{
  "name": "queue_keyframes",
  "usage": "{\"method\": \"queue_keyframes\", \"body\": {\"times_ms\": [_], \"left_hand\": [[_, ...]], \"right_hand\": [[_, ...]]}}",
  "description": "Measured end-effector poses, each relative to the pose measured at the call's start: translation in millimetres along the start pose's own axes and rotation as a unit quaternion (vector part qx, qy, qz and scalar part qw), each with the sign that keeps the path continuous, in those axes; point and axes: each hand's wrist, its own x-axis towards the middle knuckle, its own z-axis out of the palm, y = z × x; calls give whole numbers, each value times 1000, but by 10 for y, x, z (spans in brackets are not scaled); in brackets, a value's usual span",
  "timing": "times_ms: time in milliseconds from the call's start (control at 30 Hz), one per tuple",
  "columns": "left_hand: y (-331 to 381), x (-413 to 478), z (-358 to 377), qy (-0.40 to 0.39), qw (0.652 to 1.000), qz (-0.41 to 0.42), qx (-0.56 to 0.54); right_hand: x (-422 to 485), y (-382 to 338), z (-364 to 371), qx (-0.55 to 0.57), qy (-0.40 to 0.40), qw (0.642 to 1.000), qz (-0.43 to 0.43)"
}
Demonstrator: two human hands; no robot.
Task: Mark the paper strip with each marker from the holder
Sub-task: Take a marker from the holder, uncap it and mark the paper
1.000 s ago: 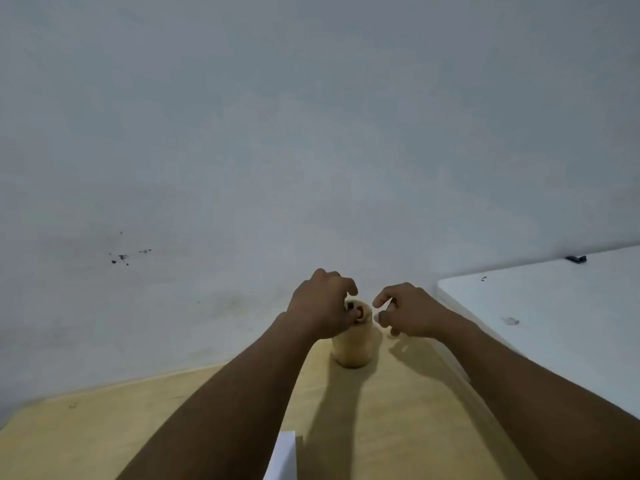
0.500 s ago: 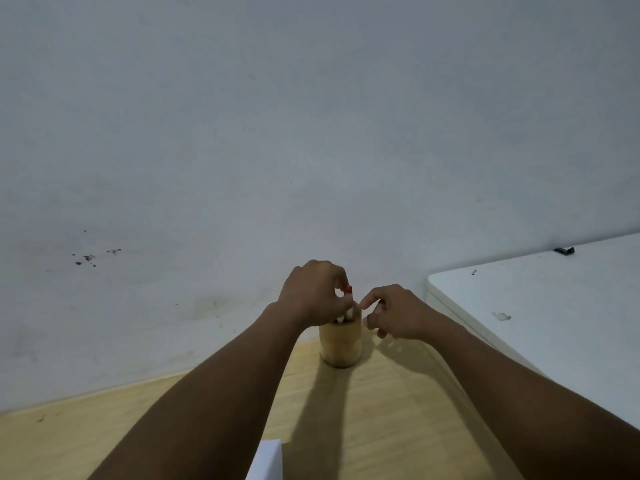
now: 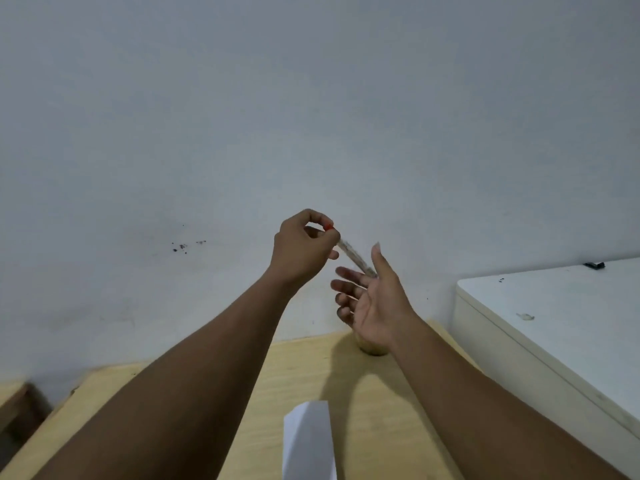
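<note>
My left hand [image 3: 303, 249] is raised in front of the wall, its fingertips pinching the red end of a marker [image 3: 353, 255]. The marker is blurred and slants down to the right, its lower end touching the palm of my right hand [image 3: 370, 299]. That hand is open, palm up, fingers spread. The round wooden holder [image 3: 372, 347] stands on the table by the wall, mostly hidden behind my right hand. The white paper strip [image 3: 308, 441] lies on the table at the bottom centre, between my forearms.
The light wooden table [image 3: 287, 375] runs up to a pale wall. A white cabinet top [image 3: 561, 313] stands higher, close on the right. A lower wooden ledge [image 3: 14, 400] shows at the far left.
My left hand has pulled a red-ended marker up out of the holder and lifted it. My right hand has turned palm up and opened under it. The view has tilted down.
</note>
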Motion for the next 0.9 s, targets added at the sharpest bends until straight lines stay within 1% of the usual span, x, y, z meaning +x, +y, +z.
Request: {"method": "queue_keyframes", "body": {"times_ms": [67,167,233,333,467,600,633,700,733,767,833,900], "left_hand": [[-89,-101,-204,3,1000,-17,-5],[-293,-283,-512,-15,999,-47,3],[-446,-408,-689,-37,996,-73,-15],[-681,-580,-847,-65,988,-126,-56],[-1020,-786,-933,-84,974,-184,-103],[-1326,-973,-900,-108,952,-224,-180],[-1386,-1005,-899,-101,945,-236,-205],[-1510,-1058,-965,-71,938,-255,-221],[-1592,-1084,-1022,-60,944,-258,-199],[-1669,-1111,-1086,-58,954,-253,-149],[-1811,-1146,-1156,-87,971,-222,11],[-1893,-1165,-1086,-133,962,-190,144]], "right_hand": [[54,73,183,70,38,996,-35],[145,165,361,82,67,993,-56],[175,238,425,55,57,996,-47],[202,423,445,-21,29,999,-13],[241,683,378,-117,1,993,21],[232,753,302,-208,-55,977,7],[228,730,272,-222,-61,973,-2],[216,616,187,-211,-43,976,-21],[197,533,133,-212,-32,976,-34],[169,451,80,-228,-28,972,-44],[109,357,15,-260,-44,964,-42],[67,414,27,-278,-61,958,-27]]}}
